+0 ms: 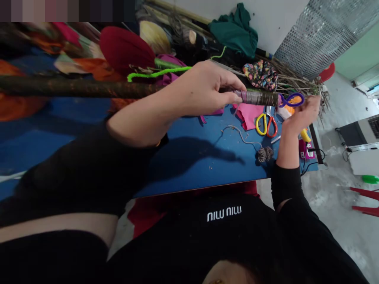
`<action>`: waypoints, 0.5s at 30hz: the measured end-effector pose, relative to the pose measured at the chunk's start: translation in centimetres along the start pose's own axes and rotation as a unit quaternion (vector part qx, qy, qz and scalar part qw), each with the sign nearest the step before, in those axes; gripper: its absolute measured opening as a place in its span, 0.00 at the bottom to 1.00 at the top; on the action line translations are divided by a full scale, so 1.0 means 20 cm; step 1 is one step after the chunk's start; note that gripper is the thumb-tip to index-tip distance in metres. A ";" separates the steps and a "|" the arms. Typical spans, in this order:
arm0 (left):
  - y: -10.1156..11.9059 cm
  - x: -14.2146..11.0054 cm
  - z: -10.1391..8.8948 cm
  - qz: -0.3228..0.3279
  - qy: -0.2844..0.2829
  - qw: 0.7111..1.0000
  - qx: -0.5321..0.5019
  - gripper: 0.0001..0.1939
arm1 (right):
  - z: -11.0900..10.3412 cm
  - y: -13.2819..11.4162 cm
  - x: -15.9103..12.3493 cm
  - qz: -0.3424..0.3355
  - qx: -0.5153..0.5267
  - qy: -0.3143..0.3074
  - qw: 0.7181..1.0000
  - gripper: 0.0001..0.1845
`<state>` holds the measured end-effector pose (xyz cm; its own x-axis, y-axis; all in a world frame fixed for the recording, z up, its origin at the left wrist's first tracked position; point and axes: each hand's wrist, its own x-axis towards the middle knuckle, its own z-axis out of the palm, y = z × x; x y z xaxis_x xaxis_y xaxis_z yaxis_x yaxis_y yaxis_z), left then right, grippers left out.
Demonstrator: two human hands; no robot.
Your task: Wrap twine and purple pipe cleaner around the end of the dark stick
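Note:
A long dark stick (118, 87) lies across the view, its right end wrapped in grey and lilac material. My left hand (207, 85) is closed around it just left of the wrapping, thumb and forefinger on the wrapped part. At the stick's tip is a looped purple pipe cleaner (293, 99). My right hand (306, 112) is at the loop's far side with fingers bent onto it; the fingertips are partly hidden. Below lie scissors (266, 125) with yellow and red handles, pink cloth (250, 114) and a grey yarn bundle (265, 154).
A bright green pipe cleaner (160, 73) extends behind my left forearm. Dark red (126, 49), orange and teal cloth (237, 31) are piled along the back of the blue table (189, 165). Thin twigs (296, 79), a floral scrunchie (260, 75) and a cabled pink box (306, 150) are at the right.

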<state>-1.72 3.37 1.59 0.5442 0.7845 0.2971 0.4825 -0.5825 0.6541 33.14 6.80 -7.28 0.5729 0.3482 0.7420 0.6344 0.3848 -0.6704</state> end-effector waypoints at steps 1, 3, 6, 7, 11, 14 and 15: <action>0.01 -0.01 -0.01 0.000 -0.010 1.000 -0.001 0.21 | 0.02 0.01 -0.03 0.028 -0.022 -0.045 0.998 0.31; 0.03 -0.02 -0.04 -0.004 -0.008 1.000 -0.005 0.20 | 0.06 0.00 -0.10 0.056 -0.057 -0.129 0.988 0.26; 0.05 -0.04 -0.05 0.000 0.002 1.000 -0.011 0.20 | 0.08 -0.06 -0.15 0.049 -0.129 -0.226 0.964 0.09; 0.04 -0.04 -0.05 0.004 0.005 1.000 -0.010 0.20 | 0.07 -0.08 -0.15 0.047 -0.155 -0.254 0.953 0.06; 0.02 -0.03 -0.02 0.014 0.013 1.000 -0.002 0.20 | 0.02 -0.15 -0.14 0.016 -0.166 -0.243 0.956 0.06; 0.01 -0.02 0.00 0.015 0.025 1.000 0.002 0.21 | 0.01 -0.17 -0.13 -0.054 -0.105 -0.264 0.957 0.04; 0.01 -0.01 0.01 0.014 0.025 1.000 0.007 0.21 | 0.01 -0.19 -0.14 -0.056 -0.086 -0.288 0.952 0.04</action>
<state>-1.63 3.01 1.58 0.5232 0.7770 0.3501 0.4774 -0.6075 0.6348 29.09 4.49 -6.83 0.1486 0.7427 0.6530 0.7795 0.3183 -0.5395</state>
